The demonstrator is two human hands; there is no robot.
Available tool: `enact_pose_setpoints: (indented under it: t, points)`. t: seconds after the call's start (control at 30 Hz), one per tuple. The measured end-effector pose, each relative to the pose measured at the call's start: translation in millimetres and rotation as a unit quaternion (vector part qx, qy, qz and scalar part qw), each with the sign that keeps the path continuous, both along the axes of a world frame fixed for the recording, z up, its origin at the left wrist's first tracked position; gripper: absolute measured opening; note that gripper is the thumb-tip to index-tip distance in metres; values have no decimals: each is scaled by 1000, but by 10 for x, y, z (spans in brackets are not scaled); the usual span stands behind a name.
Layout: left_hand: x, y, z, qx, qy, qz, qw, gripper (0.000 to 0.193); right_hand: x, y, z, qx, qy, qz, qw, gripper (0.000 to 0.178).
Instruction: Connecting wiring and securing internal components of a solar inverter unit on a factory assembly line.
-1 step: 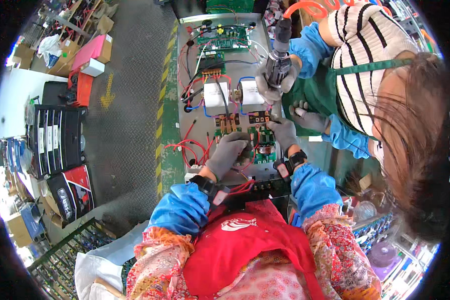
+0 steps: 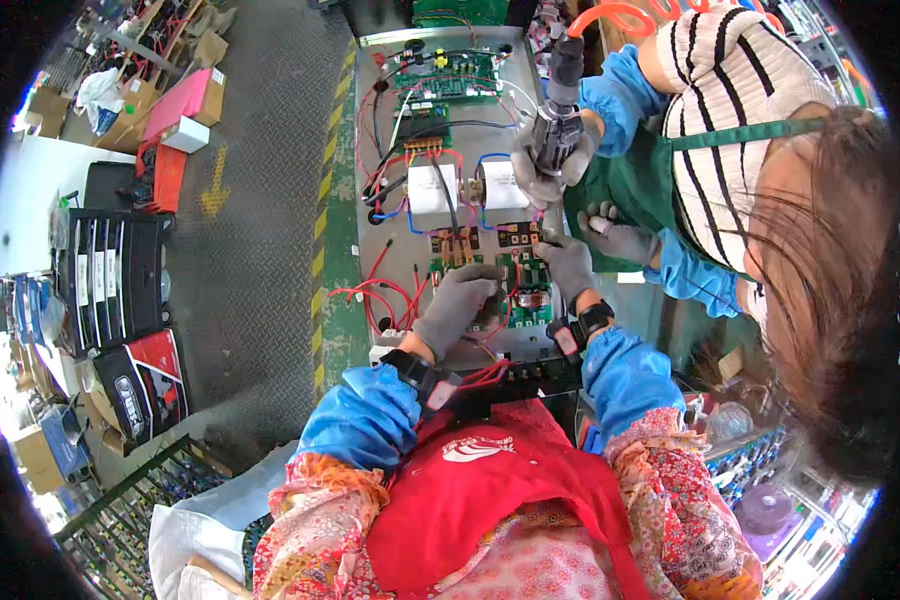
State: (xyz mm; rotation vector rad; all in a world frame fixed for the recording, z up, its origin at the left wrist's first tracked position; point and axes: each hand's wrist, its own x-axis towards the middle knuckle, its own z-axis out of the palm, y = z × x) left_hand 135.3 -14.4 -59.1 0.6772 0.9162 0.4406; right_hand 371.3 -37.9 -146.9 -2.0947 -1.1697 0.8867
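Note:
Both my hands wear grey gloves and reach into an open metal chassis point(image 2: 373, 262) full of wired parts. My left hand point(image 2: 457, 308) is curled over the left part of a green circuit board point(image 2: 523, 315); its fingertips are bent under and what they hold is hidden. My right hand point(image 2: 568, 266) has its fingers drawn together beside a black terminal module point(image 2: 516, 235), near the board's right edge. Anything between those fingertips is too small to make out. Copper strips point(image 2: 457, 243) lie just beyond my left hand, and loose red wires point(image 2: 378, 288) are to its left.
A co-worker at the right grips a power screwdriver point(image 2: 558, 135) on an orange coiled hose point(image 2: 620, 12) over the chassis; their other gloved hand point(image 2: 618, 238) is by its right edge. Two white capacitors point(image 2: 431, 190) sit mid-chassis. A walkway point(image 2: 260, 250) runs along the left.

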Motion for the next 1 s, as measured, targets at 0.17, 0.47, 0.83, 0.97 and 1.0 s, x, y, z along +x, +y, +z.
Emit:
enact_pose_setpoints:
  t: [0.17, 0.47, 0.83, 0.97, 1.0]
  points:
    - [145, 14, 45, 10, 57, -36, 998, 28, 0, 4, -110, -35, 23, -26, 999, 30]
    - [316, -17, 67, 66, 67, -16, 995, 28, -36, -19, 19, 16, 57, -31, 998, 27]
    - [236, -31, -186, 14, 23, 41, 999, 28, -148, 43, 316, -77, 74, -72, 992, 28]
    - [313, -37, -101, 117, 65, 38, 990, 24, -1, 9, 160, -91, 29, -71, 993, 27]
    - [295, -36, -86, 116, 68, 41, 990, 24, -42, 18, 194, -92, 31, -69, 993, 27]
